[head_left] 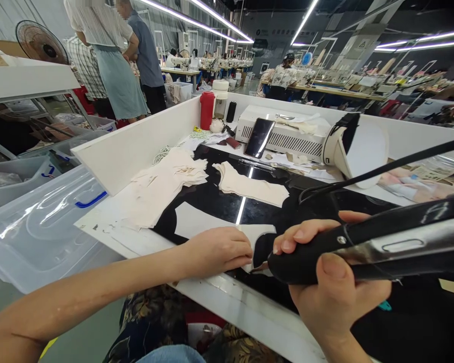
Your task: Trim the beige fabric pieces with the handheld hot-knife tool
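My left hand (223, 252) rests on a white cut fabric piece (196, 220) lying on the black glossy board (212, 196). Its fingers are curled and pressed together at the piece's right part, near the curved edge. In my right hand (336, 287) is a thick black and silver hand tool (386, 247), with fingers and thumb wrapped round it. The tool's near end sits close to my left fingertips; its exact working tip is partly hidden. Beyond lie a small stack of cream fabric pieces (253, 185) and a larger pile of cream pieces (170, 179).
A white box with vents (283, 131), a phone (260, 137), a red flask (207, 110) and a lamp-like white shade (366, 151) stand at the back. A black cable (386, 169) crosses at right. Clear plastic bins (41, 217) stand left. People stand beyond the white side wall (136, 146).
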Demonstrator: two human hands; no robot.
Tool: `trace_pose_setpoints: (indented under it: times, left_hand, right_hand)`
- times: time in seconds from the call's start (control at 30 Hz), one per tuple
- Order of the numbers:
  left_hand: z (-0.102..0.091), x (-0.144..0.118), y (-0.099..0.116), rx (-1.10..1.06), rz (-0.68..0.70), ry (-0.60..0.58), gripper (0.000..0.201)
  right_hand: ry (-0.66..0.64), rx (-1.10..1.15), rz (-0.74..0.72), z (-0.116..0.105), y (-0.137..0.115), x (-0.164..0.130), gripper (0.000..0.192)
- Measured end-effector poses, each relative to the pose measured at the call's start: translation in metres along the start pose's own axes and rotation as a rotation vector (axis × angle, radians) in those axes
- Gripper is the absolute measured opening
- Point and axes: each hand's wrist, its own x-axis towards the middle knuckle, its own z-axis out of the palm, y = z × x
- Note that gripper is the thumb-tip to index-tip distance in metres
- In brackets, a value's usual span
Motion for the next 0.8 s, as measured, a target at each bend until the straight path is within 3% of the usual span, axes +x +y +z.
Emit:
trace_pose_setpoints:
  times: [0.13, 0.33, 0.47, 0.63, 0.8]
  left_hand:
    - [0.0042, 0.0040, -0.0023, 0.034, -0.018, -0.055, 0.008]
    - [0.0064, 0.0074, -0.0024, 0.096, 0.038, -0.014, 0.004]
    - [0.0069, 0.0081, -0.0023, 0.139, 0.114, -0.015, 0.011]
    - [0.0054, 0.0053, -0.0040, 0.138, 0.083, -0.090, 0.006]
    - [0.0017, -0.0015, -0.0073, 0.111, 0.122, -0.071, 0.010]
  right_hand:
    - [0.003, 0.036, -0.006, 0.0010, 0.0001, 0.0003, 0.043]
    - [0.003, 0.049, -0.012, 0.0025, 0.0008, 0.0014, 0.041]
    - [0.000, 0.048, -0.020, 0.0015, 0.0000, 0.0013, 0.041]
    - [0.003, 0.053, -0.018, 0.0013, -0.0005, 0.0005, 0.041]
    - [-0.004, 0.053, -0.035, 0.0021, -0.0002, 0.0014, 0.041]
